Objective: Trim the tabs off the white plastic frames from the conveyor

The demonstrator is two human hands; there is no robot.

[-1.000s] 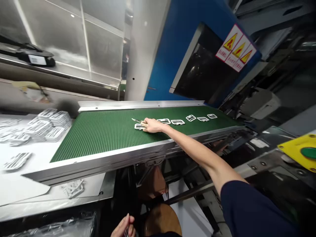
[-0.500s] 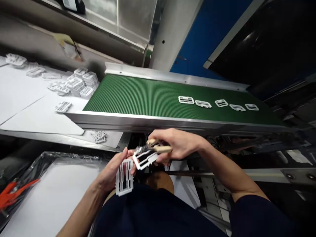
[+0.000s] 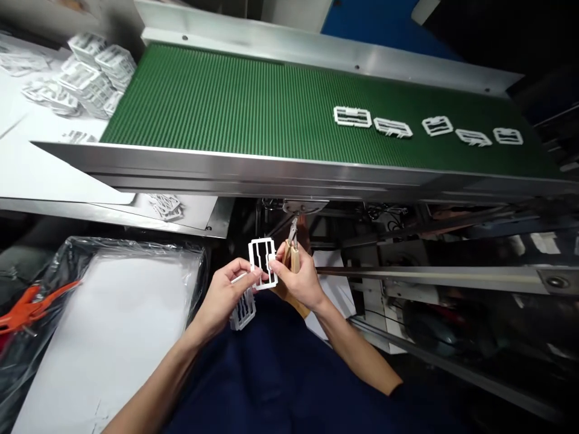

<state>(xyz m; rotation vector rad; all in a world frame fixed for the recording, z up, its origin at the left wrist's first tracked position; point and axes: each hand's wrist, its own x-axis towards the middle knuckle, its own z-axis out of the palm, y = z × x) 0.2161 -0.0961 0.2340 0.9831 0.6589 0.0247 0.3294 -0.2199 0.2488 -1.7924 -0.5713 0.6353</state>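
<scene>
Between my two hands a white plastic frame (image 3: 254, 248) stands upright, pinched at its left side by my left hand (image 3: 228, 289) and at its right side by my right hand (image 3: 301, 280). Further white frames (image 3: 244, 310) hang below in my left hand, their number hard to make out. My right hand also keeps a pair of nippers (image 3: 295, 256) with tan handles in its fingers, the metal jaws pointing up. Both hands are in front of my dark blue shirt, below the edge of the conveyor.
Several white frames (image 3: 353, 117) lie on the green conveyor belt (image 3: 226, 102). Stacks of them (image 3: 85, 78) stand on the left table (image 3: 58, 175), with loose pieces (image 3: 166, 206) near its edge. A plastic-lined box (image 3: 122, 301) and an orange-handled tool (image 3: 31, 307) are at lower left.
The nippers have turned from lying across a frame to pointing up in my right hand. That frame is now upright between both hands. The view has tilted lower and closer to the conveyor.
</scene>
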